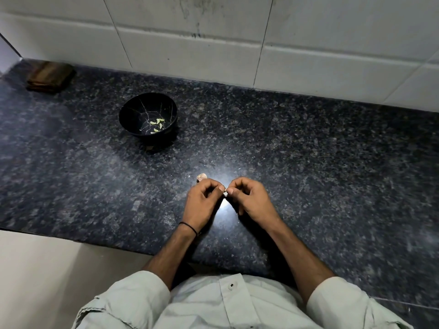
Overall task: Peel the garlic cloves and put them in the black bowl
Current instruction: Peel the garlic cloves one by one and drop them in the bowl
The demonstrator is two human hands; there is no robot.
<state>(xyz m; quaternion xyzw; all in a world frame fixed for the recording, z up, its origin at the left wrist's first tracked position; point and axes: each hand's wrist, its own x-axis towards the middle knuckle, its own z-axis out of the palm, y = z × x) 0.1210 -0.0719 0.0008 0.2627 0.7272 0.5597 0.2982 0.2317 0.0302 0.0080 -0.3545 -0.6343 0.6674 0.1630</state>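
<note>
My left hand (204,201) and right hand (249,198) hide nearly all of the small pale garlic clove (225,191) pinched between them; only a sliver shows. My left knuckles cover part of the papery garlic piece (202,177) behind them.

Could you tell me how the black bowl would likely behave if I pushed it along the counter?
The black bowl narrows toward its base, so a push at the rim might tip it. The counter looks polished, so a low push would probably slide it. Pale crack-like lines cross its inside, so it may be fragile.
</note>
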